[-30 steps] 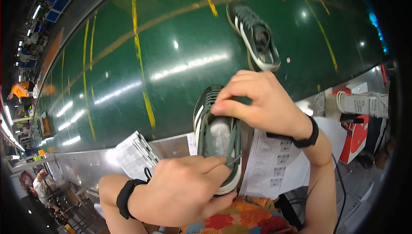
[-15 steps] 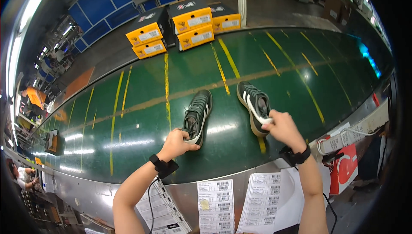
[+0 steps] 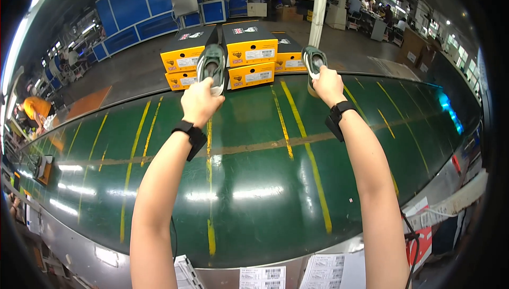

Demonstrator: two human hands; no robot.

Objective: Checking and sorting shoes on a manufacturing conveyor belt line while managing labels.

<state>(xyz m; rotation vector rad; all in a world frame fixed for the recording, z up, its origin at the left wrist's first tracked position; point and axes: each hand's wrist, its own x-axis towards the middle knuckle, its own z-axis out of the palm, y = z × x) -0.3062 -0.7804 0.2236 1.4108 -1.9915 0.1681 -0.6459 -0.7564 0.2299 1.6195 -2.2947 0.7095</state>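
Both my arms reach out over the green conveyor belt [image 3: 254, 172]. My left hand [image 3: 200, 102] is closed on the heel of a dark green sneaker [image 3: 212, 62] with white stripes, held up in front of the stacked shoe boxes. My right hand [image 3: 329, 86] grips the heel of the matching sneaker [image 3: 314, 61], which is raised near the white post. Both toes point away from me. A black-and-yellow shoe box [image 3: 251, 50] stands behind and between the two sneakers, on top of another.
More shoe boxes [image 3: 183, 58] stand at the belt's far edge. A white post [image 3: 319, 8] rises behind them. Barcode label sheets [image 3: 262, 277] lie along the near metal edge. Far left, a person in orange [image 3: 37, 108] is beside the belt, with dark shoes [image 3: 40, 166] nearer.
Both hands have carried the sneakers forward and up off the near part of the belt toward the boxes. The view has tilted up, showing more of the room.
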